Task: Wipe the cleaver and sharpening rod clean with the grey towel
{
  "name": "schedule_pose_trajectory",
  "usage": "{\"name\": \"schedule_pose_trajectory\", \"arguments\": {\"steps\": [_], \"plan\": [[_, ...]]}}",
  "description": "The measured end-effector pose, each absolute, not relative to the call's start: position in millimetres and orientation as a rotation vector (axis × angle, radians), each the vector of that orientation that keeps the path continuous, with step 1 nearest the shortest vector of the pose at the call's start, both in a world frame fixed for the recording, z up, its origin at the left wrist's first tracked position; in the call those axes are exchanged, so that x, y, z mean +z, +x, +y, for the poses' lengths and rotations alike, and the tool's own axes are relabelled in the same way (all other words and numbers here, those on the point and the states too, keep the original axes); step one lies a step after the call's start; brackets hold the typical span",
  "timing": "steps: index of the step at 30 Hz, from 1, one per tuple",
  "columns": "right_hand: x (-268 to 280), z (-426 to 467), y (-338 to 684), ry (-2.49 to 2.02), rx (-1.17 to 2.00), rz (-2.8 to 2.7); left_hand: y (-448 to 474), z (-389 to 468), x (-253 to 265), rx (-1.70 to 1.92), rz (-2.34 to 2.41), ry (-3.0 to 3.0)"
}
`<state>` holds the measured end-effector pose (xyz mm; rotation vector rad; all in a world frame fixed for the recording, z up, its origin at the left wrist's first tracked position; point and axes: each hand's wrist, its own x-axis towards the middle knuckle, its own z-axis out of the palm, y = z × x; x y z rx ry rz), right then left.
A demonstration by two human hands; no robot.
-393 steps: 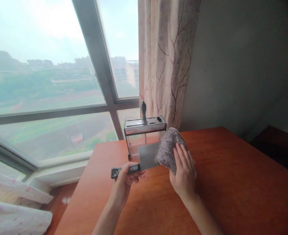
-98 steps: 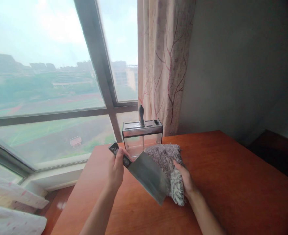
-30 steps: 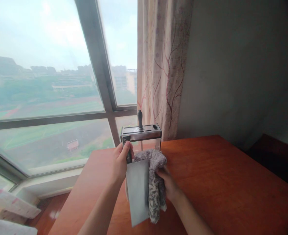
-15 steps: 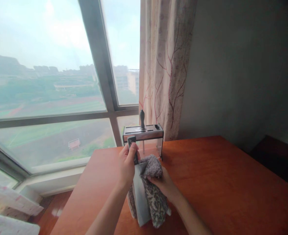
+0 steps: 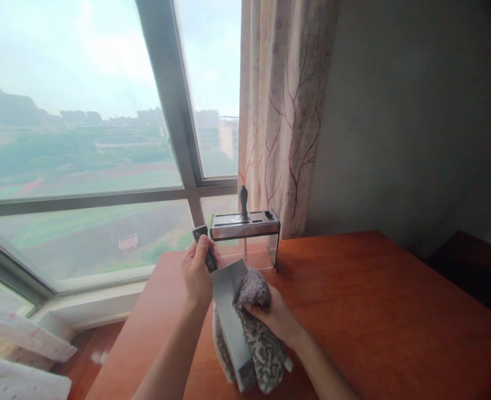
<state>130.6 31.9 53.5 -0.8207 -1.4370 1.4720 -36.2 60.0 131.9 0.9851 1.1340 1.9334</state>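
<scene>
My left hand (image 5: 199, 272) is closed around the dark handle of a cleaver (image 5: 231, 311). Its broad, pale metal blade slants down toward me over the table. Against the blade's right side my right hand (image 5: 272, 314) grips a fuzzy grey patterned cloth (image 5: 266, 344). The cloth's bunched top touches the blade near its middle, and a long part hangs below. More of the fabric shows behind the blade on the left and at its lower end. My right fingers are partly hidden by the cloth.
Beyond my hands a knife rack (image 5: 245, 225) with a metal top and clear sides stands at the far table edge, one dark-handled utensil (image 5: 244, 201) upright in it. The reddish wooden table (image 5: 353, 311) reaches to the right. A window (image 5: 82, 111) and curtain (image 5: 284, 111) are behind.
My left hand has moved left, tilting the cleaver's handle that way, and more of the blade shows. My right hand and the cloth have shifted slightly left and down.
</scene>
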Motion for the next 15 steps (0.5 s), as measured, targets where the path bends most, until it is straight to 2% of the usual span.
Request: {"name": "schedule_pose_trajectory", "arguments": {"steps": [8,15], "plan": [[55.2,27.7,128.1,-0.777,1.468,-1.475,-46.3,59.7,139.4,2.029,1.184,0.949],[45.3,33.1,131.8,-0.838,1.346,-1.411,-12.6,52.0,122.5,1.764,1.187,1.158]]}}
